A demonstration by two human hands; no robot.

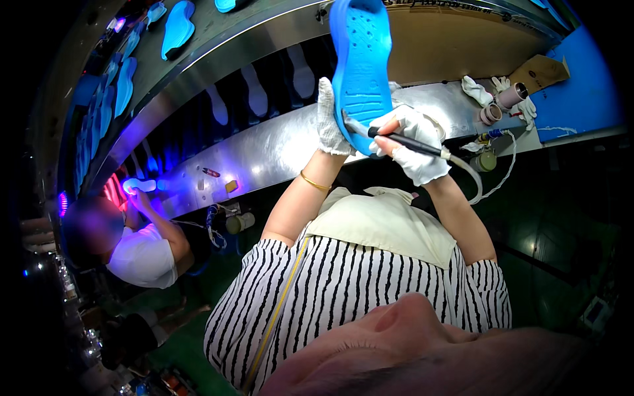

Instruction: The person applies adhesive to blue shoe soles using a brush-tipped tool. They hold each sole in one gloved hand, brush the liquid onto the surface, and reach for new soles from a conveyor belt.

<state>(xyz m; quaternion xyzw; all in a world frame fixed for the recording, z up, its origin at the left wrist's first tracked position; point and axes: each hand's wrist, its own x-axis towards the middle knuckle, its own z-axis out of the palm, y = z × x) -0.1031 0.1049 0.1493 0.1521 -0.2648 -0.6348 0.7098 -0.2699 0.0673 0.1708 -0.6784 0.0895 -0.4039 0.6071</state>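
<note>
A bright blue shoe sole (362, 63) is held up over the metal ledge, its ridged, dotted face toward me. My left hand (328, 120), in a white glove, grips it by the left edge near the lower end; the fingers behind it are hidden. In my right hand (417, 146), also gloved but with bare fingertips showing, is a black-handled brush (413, 144). Its tip lies against the sole's lower end, by the rim. From the brush's back end a pale hose (477, 181) curves down and to the right.
The metal ledge (277, 148) runs below a conveyor (244, 23) carrying blue soles. Pale soles (254, 91) stand in a dark rack between. Spare gloves (477, 91), rolls (510, 96) and a pot (485, 160) are at right. A co-worker (148, 254) handles a sole at left.
</note>
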